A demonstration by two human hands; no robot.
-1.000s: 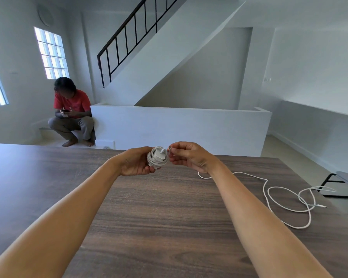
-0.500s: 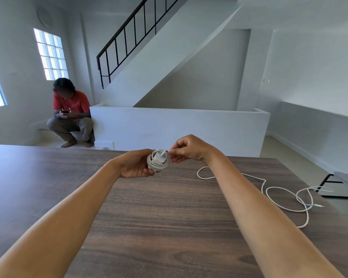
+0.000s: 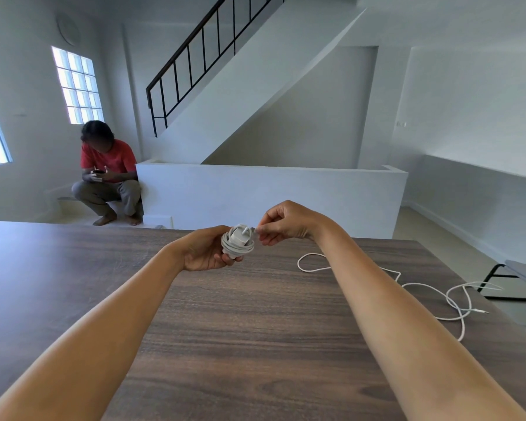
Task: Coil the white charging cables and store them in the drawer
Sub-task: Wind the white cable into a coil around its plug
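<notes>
My left hand point(image 3: 205, 249) holds a white charger plug with its cable wound around it in a tight coil point(image 3: 237, 241), lifted above the far part of the wooden table point(image 3: 240, 329). My right hand point(image 3: 281, 223) pinches the free end of that cable right beside the coil. A second white cable point(image 3: 431, 291) lies loose and uncoiled on the table to the right, partly hidden behind my right forearm. No drawer is in view.
The table's right edge runs close to the loose cable, with a dark metal-framed bench point(image 3: 516, 278) beyond it. A person in a red shirt point(image 3: 107, 174) crouches by a low white wall point(image 3: 271, 196) past the table's far edge.
My right hand has lifted slightly while still pinching the cable end at the coil. The left hand keeps the coil in about the same place.
</notes>
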